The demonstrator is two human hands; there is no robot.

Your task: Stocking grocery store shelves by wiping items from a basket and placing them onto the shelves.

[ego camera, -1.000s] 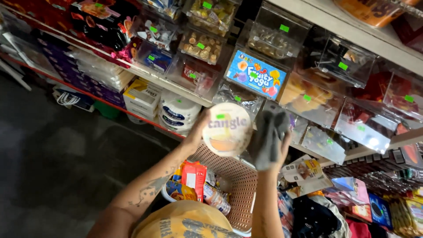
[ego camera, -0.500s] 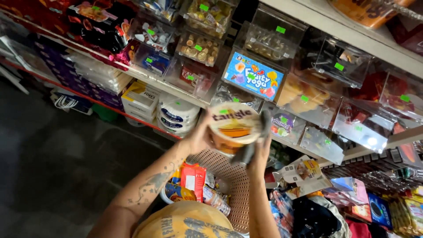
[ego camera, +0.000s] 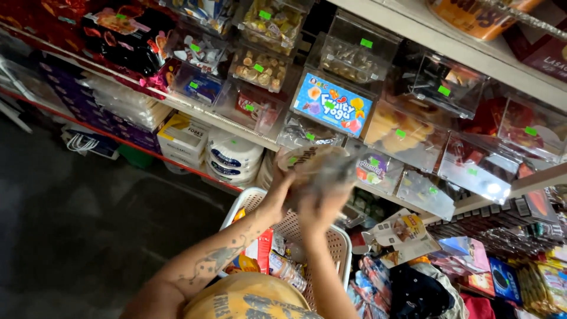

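Observation:
My left hand (ego camera: 276, 199) grips a round tub (ego camera: 307, 160) with a pale lid, held up in front of the shelf and blurred by motion. My right hand (ego camera: 320, 208) is pressed against the tub's underside with a grey cloth (ego camera: 338, 175) bunched in its fingers. Both hands hover over a white perforated basket (ego camera: 345, 250) that holds several snack packets and a small bottle (ego camera: 287, 269).
Clear plastic bins of sweets and cookies (ego camera: 413, 127) line the shelf (ego camera: 248, 137) right behind the tub. Stacked white tubs (ego camera: 231, 158) and boxes sit on the lower shelf. Dark floor (ego camera: 77, 236) lies to the left; hanging packets (ego camera: 531, 277) crowd the right.
The tub has turned from lid-facing-me to tilted on its side. My right hand with the cloth moved from beside the tub to against it.

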